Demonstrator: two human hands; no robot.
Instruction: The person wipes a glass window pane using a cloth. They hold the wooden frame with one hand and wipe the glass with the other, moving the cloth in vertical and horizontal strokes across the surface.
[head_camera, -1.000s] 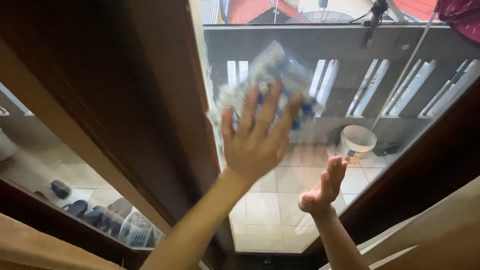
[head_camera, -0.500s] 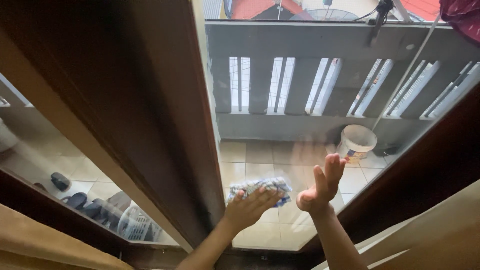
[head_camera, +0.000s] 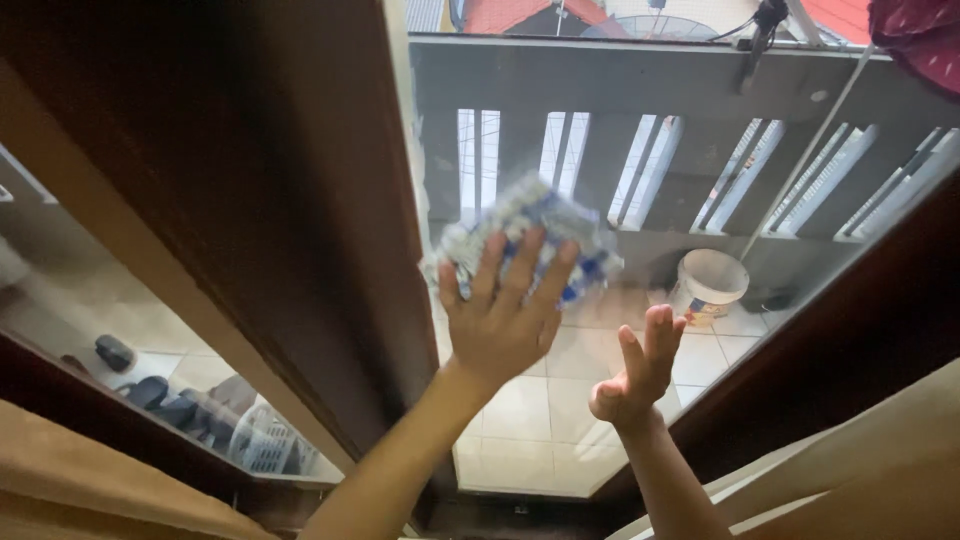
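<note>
My left hand (head_camera: 503, 318) presses a blue-and-white checked cloth (head_camera: 525, 232) flat against the glass pane (head_camera: 560, 130) of a window, fingers spread over the cloth's lower half. The cloth is blurred from motion. My right hand (head_camera: 636, 372) rests against the same pane, lower and to the right, fingers apart and holding nothing. Both forearms reach up from the bottom of the view.
A dark wooden window frame (head_camera: 280, 200) runs along the left of the pane. Through the glass lie a tiled balcony floor (head_camera: 530, 420), a grey slatted wall (head_camera: 700, 170) and a white bucket (head_camera: 708, 283). Shoes (head_camera: 150, 392) and a white basket (head_camera: 262, 440) sit lower left.
My left hand swept the cloth down to the bottom of the pane, then back up to mid-height. My right hand has stayed in place on the glass.
</note>
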